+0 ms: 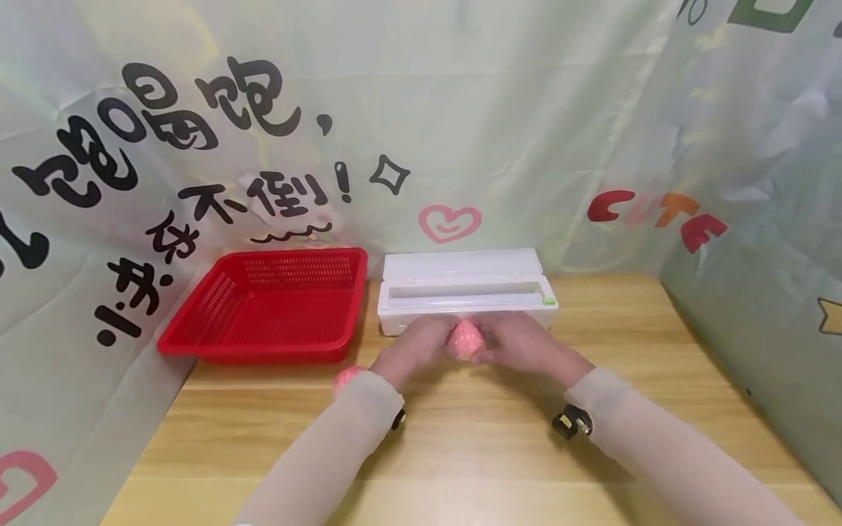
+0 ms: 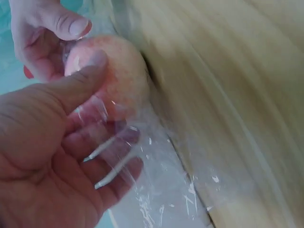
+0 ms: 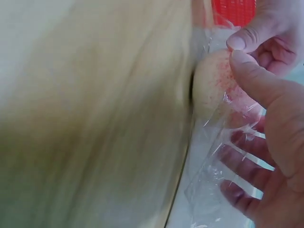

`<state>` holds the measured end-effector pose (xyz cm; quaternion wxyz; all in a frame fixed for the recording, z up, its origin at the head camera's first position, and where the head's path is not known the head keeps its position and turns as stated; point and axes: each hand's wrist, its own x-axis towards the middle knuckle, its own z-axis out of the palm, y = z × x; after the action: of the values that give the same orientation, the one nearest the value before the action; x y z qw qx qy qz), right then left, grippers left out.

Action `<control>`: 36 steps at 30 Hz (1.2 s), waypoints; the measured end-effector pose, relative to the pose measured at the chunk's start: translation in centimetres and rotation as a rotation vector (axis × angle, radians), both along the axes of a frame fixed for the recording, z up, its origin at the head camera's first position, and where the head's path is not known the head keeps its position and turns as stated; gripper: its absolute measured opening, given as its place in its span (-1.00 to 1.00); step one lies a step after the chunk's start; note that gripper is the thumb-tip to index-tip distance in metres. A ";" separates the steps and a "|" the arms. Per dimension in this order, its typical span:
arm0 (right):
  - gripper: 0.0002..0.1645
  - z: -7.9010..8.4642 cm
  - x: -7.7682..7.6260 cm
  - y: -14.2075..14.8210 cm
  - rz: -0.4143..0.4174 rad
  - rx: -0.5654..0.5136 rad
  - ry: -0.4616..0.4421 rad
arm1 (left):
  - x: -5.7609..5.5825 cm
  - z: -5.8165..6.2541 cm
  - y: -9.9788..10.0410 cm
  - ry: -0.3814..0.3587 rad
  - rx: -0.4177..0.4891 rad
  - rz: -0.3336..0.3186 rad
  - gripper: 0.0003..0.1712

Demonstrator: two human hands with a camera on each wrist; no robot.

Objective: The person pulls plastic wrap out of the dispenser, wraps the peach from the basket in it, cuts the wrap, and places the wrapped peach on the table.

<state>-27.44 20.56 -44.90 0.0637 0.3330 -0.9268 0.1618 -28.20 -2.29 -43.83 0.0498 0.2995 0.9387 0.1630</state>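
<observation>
Between both hands a pink and cream peach (image 1: 467, 340) is held, just in front of the white cling film dispenser (image 1: 395, 321). My left hand (image 1: 421, 345) grips it from the left, thumb on top and fingers curled below, as the left wrist view shows. From the other side my right hand (image 1: 520, 345) holds it, its thumb pressing on the skin in the right wrist view. Clear cling film (image 2: 152, 185) wraps part of the peach and trails loose and crinkled past the fingers. A second pink peach (image 1: 346, 378) lies on the table, partly hidden by my left sleeve.
A red perforated basket (image 1: 263, 358) stands left of the dispenser, whose lid (image 1: 460, 264) is raised at the back. The wooden table (image 1: 487, 467) is enclosed by printed cloth walls (image 1: 513, 131) behind and at both sides.
</observation>
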 end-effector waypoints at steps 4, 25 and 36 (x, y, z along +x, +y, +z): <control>-0.20 -0.4 0.8 0.3 -0.019 0.030 0.080 | 0.9 0.0 0.4 0.113 -0.075 0.022 -0.41; -0.29 0.7 2.0 2.5 -0.150 -0.076 -0.001 | 2.2 2.0 0.1 0.185 -0.107 0.029 -0.28; -0.02 2.8 -0.4 8.5 -0.437 -0.164 -0.114 | -1.0 3.7 -1.9 0.172 -0.038 0.251 -0.53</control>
<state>-27.81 29.03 -42.09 0.0714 0.1084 -0.9627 0.2374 -29.24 -4.22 -40.17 -0.0462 0.1918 0.9725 0.1240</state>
